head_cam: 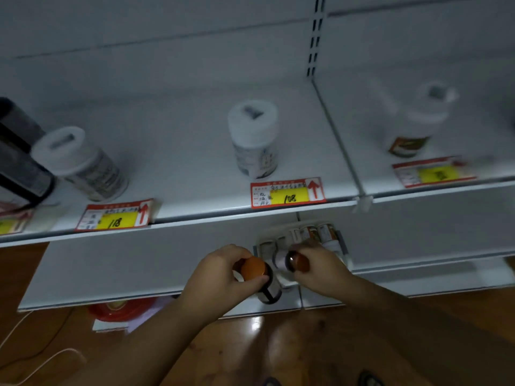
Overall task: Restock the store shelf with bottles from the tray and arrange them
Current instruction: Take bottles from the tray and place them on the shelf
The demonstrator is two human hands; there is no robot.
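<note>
My left hand [220, 271] grips an orange-capped bottle [259, 277] upright, just left of the tray. My right hand [320, 266] is closed around a second brown-orange bottle [298, 261] lying on its side over the tray. The white tray [344, 247] rests on the lower shelf and holds several labelled bottles [315, 235] lying in a row. On the upper shelf [195, 168] stand three white-capped bottles: one at left [83, 162], one in the middle [255, 137], one at right [418, 121].
Red and yellow price tags [287, 193] line the upper shelf's front edge. A dark container [19, 162] stands at the far left. A red round object [119, 309] lies on the wooden floor under the lower shelf, with a white cable [41, 355] nearby.
</note>
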